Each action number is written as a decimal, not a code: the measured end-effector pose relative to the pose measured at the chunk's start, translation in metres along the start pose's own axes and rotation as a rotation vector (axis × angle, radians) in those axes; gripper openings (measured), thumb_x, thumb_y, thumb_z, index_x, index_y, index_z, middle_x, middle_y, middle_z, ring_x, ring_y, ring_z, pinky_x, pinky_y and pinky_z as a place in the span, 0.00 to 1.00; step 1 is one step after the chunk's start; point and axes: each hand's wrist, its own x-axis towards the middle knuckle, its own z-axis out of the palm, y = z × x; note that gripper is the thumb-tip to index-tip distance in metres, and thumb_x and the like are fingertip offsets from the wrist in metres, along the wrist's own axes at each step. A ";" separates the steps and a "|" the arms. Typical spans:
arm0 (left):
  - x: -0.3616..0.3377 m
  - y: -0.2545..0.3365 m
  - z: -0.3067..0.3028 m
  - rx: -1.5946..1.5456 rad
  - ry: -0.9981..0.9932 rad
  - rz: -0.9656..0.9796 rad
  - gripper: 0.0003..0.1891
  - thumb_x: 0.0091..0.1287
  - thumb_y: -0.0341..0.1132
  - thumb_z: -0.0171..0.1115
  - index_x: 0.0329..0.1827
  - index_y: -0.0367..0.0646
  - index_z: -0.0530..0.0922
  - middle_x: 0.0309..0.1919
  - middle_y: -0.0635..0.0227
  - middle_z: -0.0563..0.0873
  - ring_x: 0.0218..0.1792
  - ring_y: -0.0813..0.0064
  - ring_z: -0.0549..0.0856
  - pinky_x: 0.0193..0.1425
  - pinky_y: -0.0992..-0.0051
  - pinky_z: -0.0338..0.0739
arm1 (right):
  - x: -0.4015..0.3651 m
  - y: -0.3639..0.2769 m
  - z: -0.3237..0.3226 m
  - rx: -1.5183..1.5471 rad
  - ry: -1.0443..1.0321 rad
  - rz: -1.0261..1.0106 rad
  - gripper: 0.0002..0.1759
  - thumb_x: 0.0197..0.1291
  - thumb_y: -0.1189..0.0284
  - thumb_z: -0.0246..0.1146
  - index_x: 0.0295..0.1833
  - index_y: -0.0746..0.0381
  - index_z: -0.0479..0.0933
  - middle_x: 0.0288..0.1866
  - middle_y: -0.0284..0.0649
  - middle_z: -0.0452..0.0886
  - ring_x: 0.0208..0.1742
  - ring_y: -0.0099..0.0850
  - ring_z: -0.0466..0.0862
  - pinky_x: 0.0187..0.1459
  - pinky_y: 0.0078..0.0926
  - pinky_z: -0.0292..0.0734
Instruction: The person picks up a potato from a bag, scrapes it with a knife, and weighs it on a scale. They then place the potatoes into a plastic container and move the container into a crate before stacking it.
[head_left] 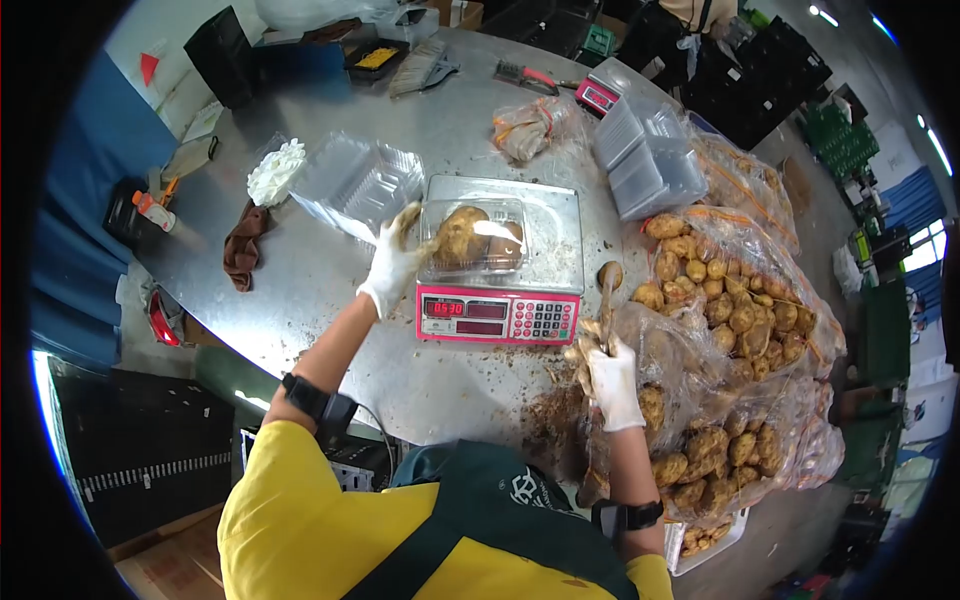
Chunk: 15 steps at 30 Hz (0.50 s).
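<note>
My left hand (pixel 395 262), in a white glove with soiled fingertips, is at the left side of a clear plastic clamshell box (pixel 508 214). Its fingers are apart and seem to touch the box edge. Inside the box are a large potato (pixel 462 236) and a smaller, darker one (pixel 506 243). The box rests on the steel pan of a pink digital scale (pixel 497 316), whose display appears to read 0.530. To the right of the scale, my gloved right hand (pixel 610 382) has dirty fingers spread beside the potato bag. A loose potato (pixel 610 275) lies just beyond its fingertips.
Open plastic bags of potatoes (pixel 740 310) cover the right side of the metal table (pixel 330 375). Stacked clear trays (pixel 650 160) stand behind them, near a second scale (pixel 598 95). More clear boxes (pixel 362 178) and a brown cloth (pixel 243 248) lie left. Loose soil (pixel 550 405) is scattered in front.
</note>
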 end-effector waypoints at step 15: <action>-0.040 0.087 0.018 0.051 0.048 0.552 0.20 0.50 0.19 0.70 0.47 0.43 0.78 0.41 0.67 0.84 0.45 0.66 0.82 0.52 0.69 0.75 | 0.111 -0.021 0.080 0.230 -0.134 0.034 0.10 0.65 0.70 0.62 0.49 0.61 0.77 0.22 0.35 0.78 0.10 0.20 0.70 0.08 0.17 0.55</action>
